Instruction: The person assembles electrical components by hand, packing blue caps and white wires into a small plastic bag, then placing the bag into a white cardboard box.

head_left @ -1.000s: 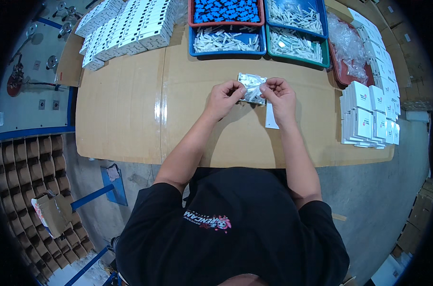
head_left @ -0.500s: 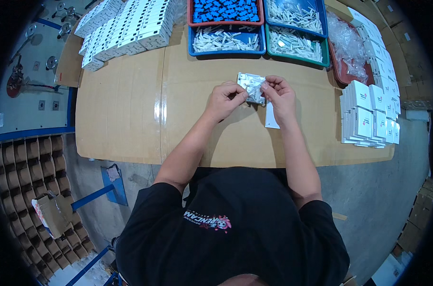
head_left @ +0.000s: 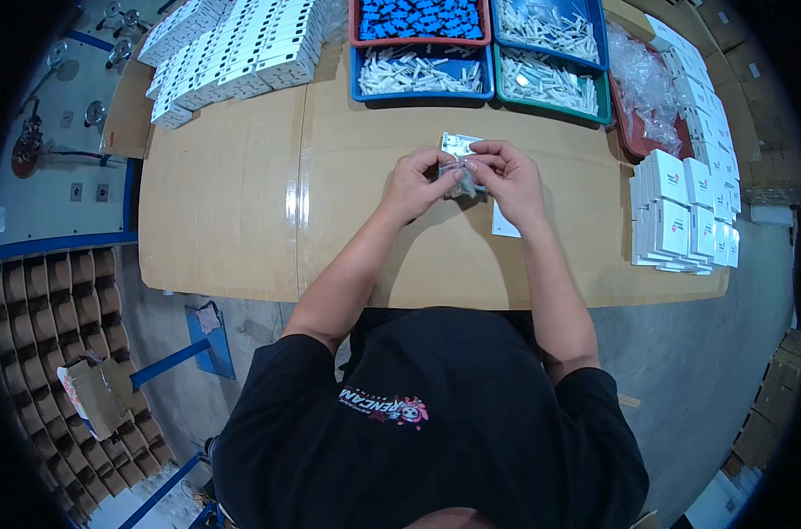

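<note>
A small clear plastic bag [head_left: 464,182] with pale contents hangs between my two hands. My left hand [head_left: 413,187] pinches its left side between thumb and forefinger. From the other side my right hand [head_left: 513,183] pinches the bag near its top, the fingertips of both hands almost meeting. Just behind and below the bag is an open white box [head_left: 454,143], largely hidden by my fingers. A flat white piece like a box lid [head_left: 503,222] lies under my right wrist. What exactly the bag contains is too small to tell.
Trays at the back hold blue parts [head_left: 418,19] and white stick-like pieces [head_left: 418,75]. White boxes are stacked at the back left [head_left: 233,70] and right [head_left: 674,207]. A red tray [head_left: 634,145] holds clear plastic bags. Cardboard [head_left: 224,220] covers the table.
My right hand has moved left, closer to my left hand. The plastic bag, spread over the box before, is now gathered between my fingertips, and more of the box's back part shows.
</note>
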`<action>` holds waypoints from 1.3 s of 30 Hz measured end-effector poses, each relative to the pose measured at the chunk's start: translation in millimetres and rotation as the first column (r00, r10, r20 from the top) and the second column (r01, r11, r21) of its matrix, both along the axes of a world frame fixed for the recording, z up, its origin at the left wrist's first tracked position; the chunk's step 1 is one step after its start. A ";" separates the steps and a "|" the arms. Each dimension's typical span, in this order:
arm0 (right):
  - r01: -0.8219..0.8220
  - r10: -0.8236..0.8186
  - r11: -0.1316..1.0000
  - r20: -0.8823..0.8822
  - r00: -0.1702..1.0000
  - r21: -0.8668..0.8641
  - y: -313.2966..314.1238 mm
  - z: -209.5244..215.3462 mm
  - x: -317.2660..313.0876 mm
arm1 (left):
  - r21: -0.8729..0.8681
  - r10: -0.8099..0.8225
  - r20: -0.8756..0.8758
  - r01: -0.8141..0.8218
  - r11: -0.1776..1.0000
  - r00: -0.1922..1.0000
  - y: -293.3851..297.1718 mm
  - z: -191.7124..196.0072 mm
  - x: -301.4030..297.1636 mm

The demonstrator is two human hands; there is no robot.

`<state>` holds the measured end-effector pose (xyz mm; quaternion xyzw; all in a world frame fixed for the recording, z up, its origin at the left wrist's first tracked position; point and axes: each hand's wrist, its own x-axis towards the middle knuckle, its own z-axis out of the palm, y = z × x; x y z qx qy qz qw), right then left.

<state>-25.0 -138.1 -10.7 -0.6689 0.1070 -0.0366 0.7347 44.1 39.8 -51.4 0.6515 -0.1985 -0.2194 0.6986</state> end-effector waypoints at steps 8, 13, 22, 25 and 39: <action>0.050 -0.051 0.999 0.057 0.997 0.021 9.3 -11.3 0.0 | -0.086 0.018 -0.030 -0.021 0.996 0.999 5.1 -13.0 9.4; -0.050 0.051 0.991 0.006 0.999 -0.121 5.7 -14.8 -5.7 | -0.117 0.063 -0.114 -0.077 0.990 0.991 5.3 -1.8 8.8; 0.005 -0.015 0.999 -0.198 0.980 -0.053 8.8 -0.1 -9.9 | -0.173 0.084 -0.201 -0.120 0.978 0.976 4.2 -8.0 9.1; 0.024 -0.031 0.999 -0.219 0.975 -0.031 12.7 6.5 -8.6 | -0.185 0.091 -0.186 -0.125 0.975 0.978 4.8 -10.0 11.0; 0.028 -0.018 0.996 -0.120 0.993 0.087 11.8 -5.9 -10.7 | -0.162 0.105 -0.163 -0.131 0.978 0.981 3.3 -5.4 8.5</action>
